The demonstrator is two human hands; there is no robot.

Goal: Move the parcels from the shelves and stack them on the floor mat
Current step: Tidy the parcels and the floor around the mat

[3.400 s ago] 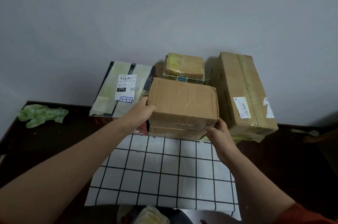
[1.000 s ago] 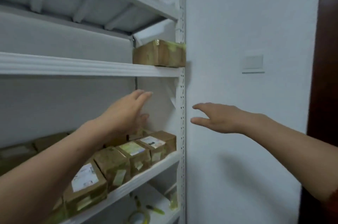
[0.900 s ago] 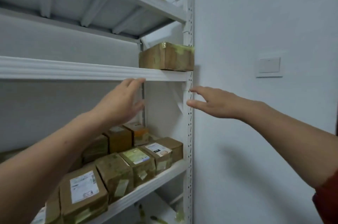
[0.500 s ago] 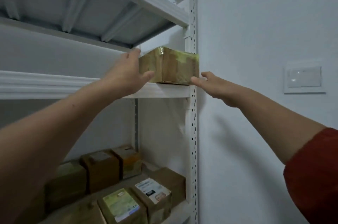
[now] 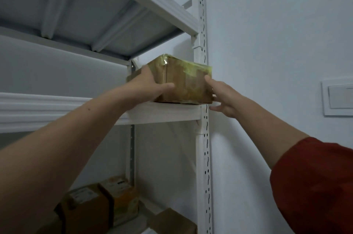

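Note:
A brown cardboard parcel (image 5: 187, 84) wrapped in yellowish tape sits at the right end of a white metal shelf (image 5: 164, 111), against the upright post. My left hand (image 5: 147, 86) grips its left front corner, thumb across the front face and fingers along the left side. My right hand (image 5: 223, 96) touches the parcel's right front edge with straight fingers, thumb below at the shelf lip. The floor mat is out of view.
The shelf's perforated white upright post (image 5: 203, 138) stands beside the white wall. A light switch plate (image 5: 338, 98) is on the wall at right. Several more brown parcels (image 5: 107, 201) sit on the lower shelf. Another shelf (image 5: 152, 2) hangs overhead.
Both hands rose from the lower shelf level to the upper parcel. My left hand has taken hold of its left corner and my right hand has reached its right edge.

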